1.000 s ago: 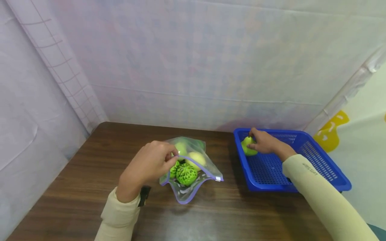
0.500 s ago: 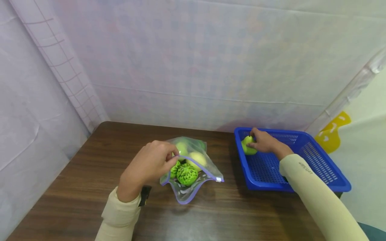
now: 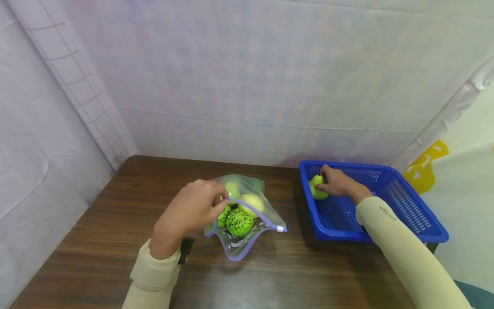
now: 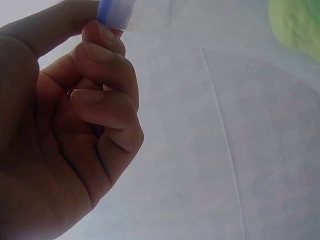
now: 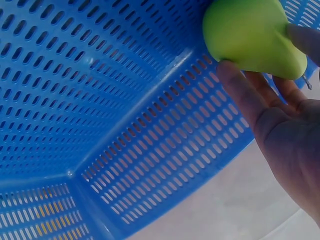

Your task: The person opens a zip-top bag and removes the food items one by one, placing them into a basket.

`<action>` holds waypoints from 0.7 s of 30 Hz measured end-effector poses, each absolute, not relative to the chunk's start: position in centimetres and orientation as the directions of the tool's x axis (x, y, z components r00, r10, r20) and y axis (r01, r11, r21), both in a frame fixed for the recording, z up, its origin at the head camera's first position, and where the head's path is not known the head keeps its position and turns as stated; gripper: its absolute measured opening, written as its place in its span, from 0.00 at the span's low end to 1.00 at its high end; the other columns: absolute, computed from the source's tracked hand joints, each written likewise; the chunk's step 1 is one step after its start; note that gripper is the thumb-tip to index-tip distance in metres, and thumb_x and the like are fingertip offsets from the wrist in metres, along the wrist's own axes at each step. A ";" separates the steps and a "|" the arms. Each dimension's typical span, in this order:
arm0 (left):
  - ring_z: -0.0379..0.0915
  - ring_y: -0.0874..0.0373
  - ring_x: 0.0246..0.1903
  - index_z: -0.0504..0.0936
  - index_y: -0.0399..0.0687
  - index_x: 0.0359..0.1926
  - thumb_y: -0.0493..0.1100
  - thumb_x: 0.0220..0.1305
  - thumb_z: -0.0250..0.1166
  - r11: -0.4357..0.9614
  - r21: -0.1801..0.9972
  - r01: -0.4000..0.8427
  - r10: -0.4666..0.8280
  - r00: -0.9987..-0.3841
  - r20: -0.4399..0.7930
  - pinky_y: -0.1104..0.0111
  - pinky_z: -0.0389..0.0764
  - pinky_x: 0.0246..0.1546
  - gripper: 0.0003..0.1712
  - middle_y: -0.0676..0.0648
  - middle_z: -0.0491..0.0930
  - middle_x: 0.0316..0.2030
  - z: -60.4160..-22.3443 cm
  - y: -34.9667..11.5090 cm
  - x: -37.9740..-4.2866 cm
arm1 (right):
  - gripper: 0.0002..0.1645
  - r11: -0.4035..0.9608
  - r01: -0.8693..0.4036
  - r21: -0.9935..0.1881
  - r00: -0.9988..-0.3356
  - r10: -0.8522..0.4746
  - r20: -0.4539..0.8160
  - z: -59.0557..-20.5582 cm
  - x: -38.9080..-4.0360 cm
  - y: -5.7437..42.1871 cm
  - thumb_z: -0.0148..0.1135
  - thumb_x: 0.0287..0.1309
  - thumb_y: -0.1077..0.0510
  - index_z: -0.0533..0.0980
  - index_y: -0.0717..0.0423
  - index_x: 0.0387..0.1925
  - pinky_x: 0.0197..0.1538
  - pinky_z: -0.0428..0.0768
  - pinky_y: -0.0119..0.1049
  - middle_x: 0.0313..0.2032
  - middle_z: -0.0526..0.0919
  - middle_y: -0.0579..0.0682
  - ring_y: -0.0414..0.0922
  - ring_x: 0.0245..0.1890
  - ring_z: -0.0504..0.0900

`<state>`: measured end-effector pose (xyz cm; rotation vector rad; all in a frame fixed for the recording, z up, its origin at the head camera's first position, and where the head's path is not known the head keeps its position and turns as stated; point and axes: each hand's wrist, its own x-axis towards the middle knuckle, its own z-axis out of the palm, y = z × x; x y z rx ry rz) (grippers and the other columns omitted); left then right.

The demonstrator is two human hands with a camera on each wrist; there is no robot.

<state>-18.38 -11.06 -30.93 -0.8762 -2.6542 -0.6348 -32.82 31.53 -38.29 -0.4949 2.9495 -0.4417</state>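
My left hand (image 3: 194, 208) pinches the purple-edged rim of a clear zip bag (image 3: 247, 246) between thumb and fingertips. The bag's mouth gapes toward me, with a white slider (image 3: 279, 228) at its right corner. Inside lie a green patterned ball (image 3: 239, 223), a second one partly hidden by the hand, a pale yellow round fruit (image 3: 252, 204) and a green round one (image 3: 233, 191). On the right, my right hand (image 3: 339, 183) grips a green pear (image 3: 317, 189) at the left side of the blue basket. The right wrist view shows thumb and fingers around the pear (image 5: 250, 37).
The blue plastic basket (image 3: 320, 231) with slotted walls stands at the table's right end. Behind the brown wooden table (image 3: 127, 206) hangs a pale sheet (image 3: 247, 86). A yellow shape (image 3: 422, 171) shows on the right-hand sheet.
Both hands keep their holds on the bag and the pear. The right forearm has shifted slightly to the left; little else differs.
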 end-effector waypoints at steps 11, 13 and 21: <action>0.63 0.66 0.15 0.89 0.44 0.32 0.36 0.55 0.65 0.723 0.325 0.610 0.493 -0.784 0.377 0.69 0.71 0.16 0.06 0.55 0.75 0.16 -30.7 -11.0 -18.4 | 0.29 0.911 -0.296 -0.286 -0.940 -0.330 -0.080 -37.8 -33.0 31.2 0.68 0.58 0.53 0.69 0.70 0.50 0.47 0.79 0.60 0.45 0.80 0.71 0.60 0.43 0.78; 0.63 0.66 0.15 0.89 0.44 0.32 0.36 0.56 0.65 0.721 0.327 0.611 0.494 -0.785 0.374 0.70 0.70 0.16 0.06 0.55 0.75 0.16 -30.7 -11.0 -18.4 | 0.29 0.911 -0.297 -0.286 -0.940 -0.332 -0.081 -37.8 -33.0 31.2 0.68 0.57 0.53 0.69 0.70 0.50 0.48 0.78 0.60 0.46 0.80 0.71 0.61 0.43 0.78; 0.63 0.66 0.15 0.89 0.44 0.32 0.36 0.55 0.65 0.717 0.329 0.615 0.500 -0.782 0.373 0.70 0.71 0.16 0.06 0.55 0.77 0.16 -30.8 -11.1 -18.3 | 0.30 0.900 -0.342 -0.270 -0.929 -0.368 -0.051 -38.4 -32.9 31.2 0.70 0.54 0.54 0.70 0.71 0.50 0.50 0.78 0.61 0.46 0.80 0.72 0.63 0.45 0.78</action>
